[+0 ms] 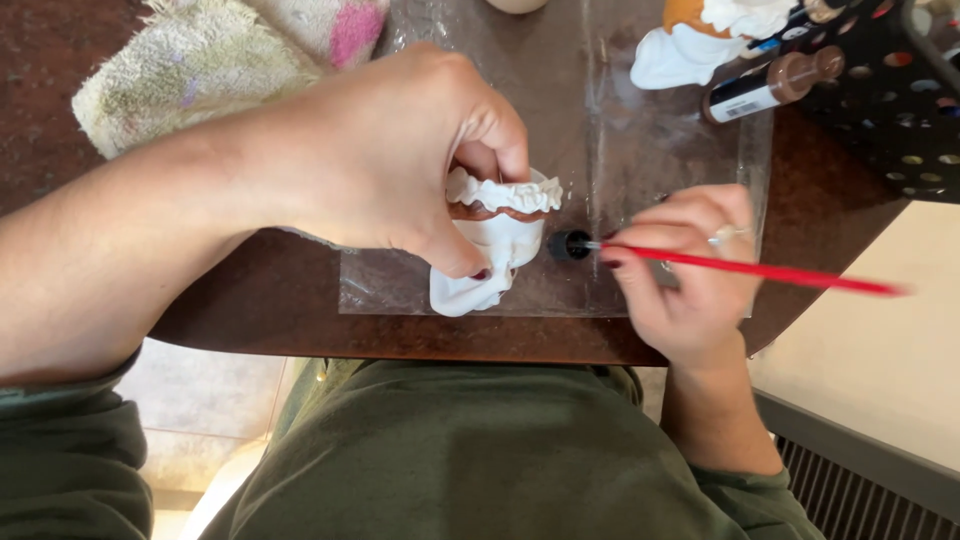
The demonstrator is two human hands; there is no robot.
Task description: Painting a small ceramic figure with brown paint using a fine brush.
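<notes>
Olive-green fabric of the person's top (480,460) fills the lower frame, nearest the lens, with the left forearm crossing above it. Beyond sits a dark reddish-brown table (260,300), its near edge curved, and on it a clear plastic sheet (650,120) spread as a work surface. A stained towel (200,70), cream with pink patches, lies at the far left corner. At the far right stands a black rack (900,100) dotted with coloured paint lids, a brown paint bottle (770,88) lying against it, and beside that a second white figurine (690,45) partly painted orange.

The left hand (390,160) is clamped around a small white ceramic figurine (490,245), thumb on its front, fingers curled over its frilled top, holding it tilted just above the plastic near the table's front edge. A brown band is already painted under the frill. The right hand (690,270) is pinched shut on a red-handled paintbrush (760,270), whose bristles meet a small dark paint blob (570,245) on the plastic, just beside the figurine.

My reading is that the brush is being loaded with colour between strokes. Any following stroke would need a light, steady touch along the frill's edge, keeping the dark paint off the white ruffles, with the left hand turning the piece to present unpainted surface.
</notes>
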